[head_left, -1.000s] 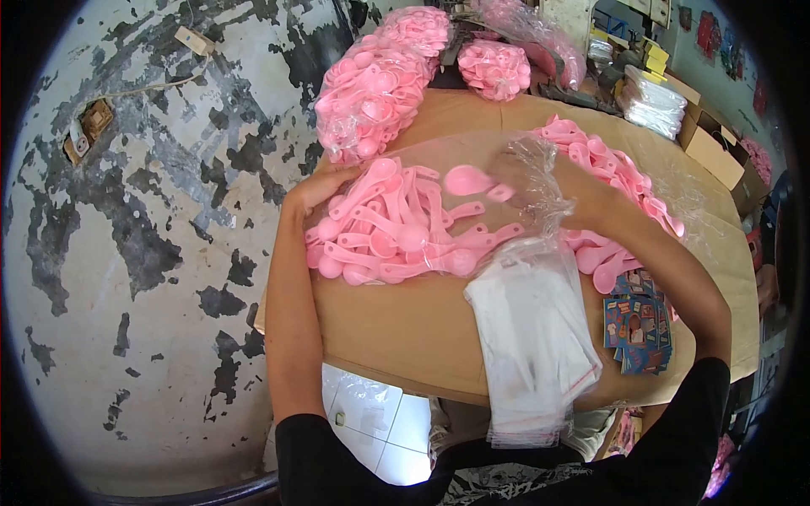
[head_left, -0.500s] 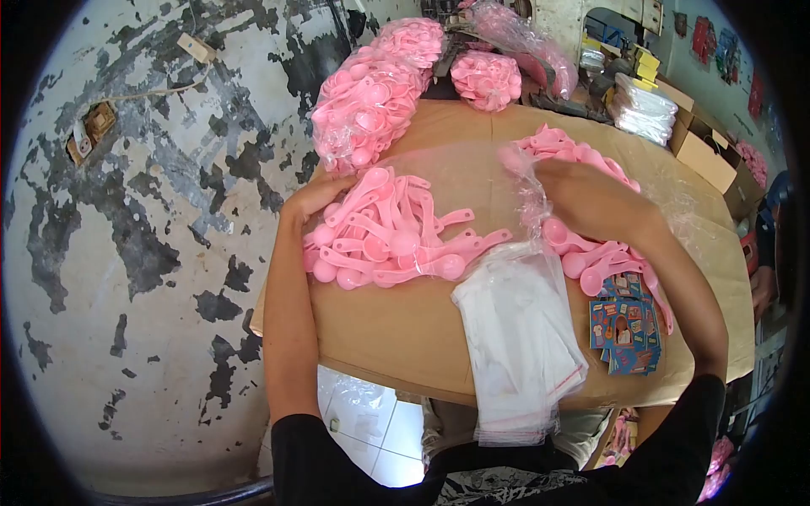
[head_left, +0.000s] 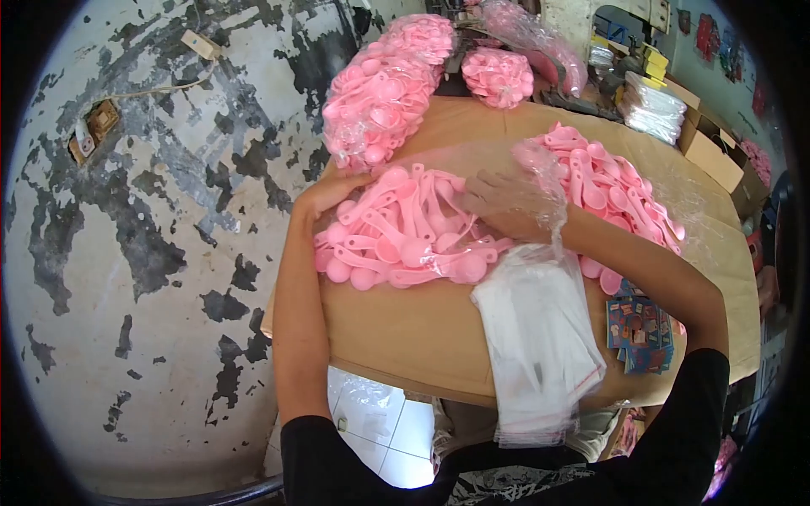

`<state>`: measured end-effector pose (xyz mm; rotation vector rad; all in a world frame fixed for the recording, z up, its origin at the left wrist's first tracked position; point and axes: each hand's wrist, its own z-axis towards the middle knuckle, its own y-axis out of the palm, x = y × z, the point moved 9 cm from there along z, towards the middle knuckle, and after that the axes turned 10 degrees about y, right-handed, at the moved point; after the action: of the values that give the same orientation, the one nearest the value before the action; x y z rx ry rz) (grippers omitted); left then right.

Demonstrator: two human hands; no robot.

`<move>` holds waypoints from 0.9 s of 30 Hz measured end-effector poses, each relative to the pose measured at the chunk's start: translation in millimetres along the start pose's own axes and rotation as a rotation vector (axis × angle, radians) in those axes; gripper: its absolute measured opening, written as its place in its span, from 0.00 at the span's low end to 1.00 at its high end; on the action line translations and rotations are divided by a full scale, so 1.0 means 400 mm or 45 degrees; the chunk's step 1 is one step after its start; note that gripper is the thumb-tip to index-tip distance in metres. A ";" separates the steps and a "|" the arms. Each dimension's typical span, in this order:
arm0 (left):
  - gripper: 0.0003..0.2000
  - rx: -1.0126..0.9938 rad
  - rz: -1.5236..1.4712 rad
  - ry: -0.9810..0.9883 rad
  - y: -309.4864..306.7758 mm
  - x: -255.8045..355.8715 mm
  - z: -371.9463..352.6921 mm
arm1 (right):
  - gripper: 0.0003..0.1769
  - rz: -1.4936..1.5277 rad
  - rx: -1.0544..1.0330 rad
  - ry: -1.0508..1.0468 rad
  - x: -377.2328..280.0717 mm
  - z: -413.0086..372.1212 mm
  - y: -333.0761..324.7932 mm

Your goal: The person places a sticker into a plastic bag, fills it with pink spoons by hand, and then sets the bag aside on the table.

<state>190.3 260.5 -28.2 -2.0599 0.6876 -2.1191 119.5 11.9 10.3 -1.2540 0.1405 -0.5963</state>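
A heap of pink scoop-like spoons (head_left: 396,232) lies inside a large clear plastic bag (head_left: 443,156) on the table. At the bag's left edge is my left hand (head_left: 331,192), its fingers closed on the plastic beside the spoons. My right hand (head_left: 510,204) reaches through the bag's mouth on the right. Its fingers are stretched toward the bagged spoons, blurred by the film, and I see nothing held in them. A second heap of loose pink spoons (head_left: 612,190) lies to the right, beyond my right forearm.
Clear flat bags (head_left: 536,337) hang over the table's (head_left: 405,346) front edge, beside printed cards (head_left: 639,333). Filled bags of pink spoons (head_left: 384,101) and another bundle (head_left: 498,78) stand at the back. An open cardboard box (head_left: 709,152) is at the right; a peeling wall (head_left: 152,253) stands left.
My right hand has moved left from the loose heap into the bag, over the bagged spoons. More of the right heap shows. The left hand stays at the bag's left edge.
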 end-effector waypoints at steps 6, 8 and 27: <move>0.22 -0.038 -0.081 -0.024 0.008 -0.004 0.005 | 0.32 0.048 0.168 -0.112 0.025 -0.056 0.002; 0.26 0.063 -0.030 0.095 0.011 0.041 -0.008 | 0.31 -0.014 0.260 -0.200 0.015 -0.047 0.010; 0.28 0.079 0.068 0.089 -0.005 0.023 -0.007 | 0.18 -0.227 -0.059 0.315 0.092 -0.227 -0.358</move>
<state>187.2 259.5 -18.9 -1.9224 0.6689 -2.1637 63.1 -109.7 120.7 -1.2425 0.2512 -0.9071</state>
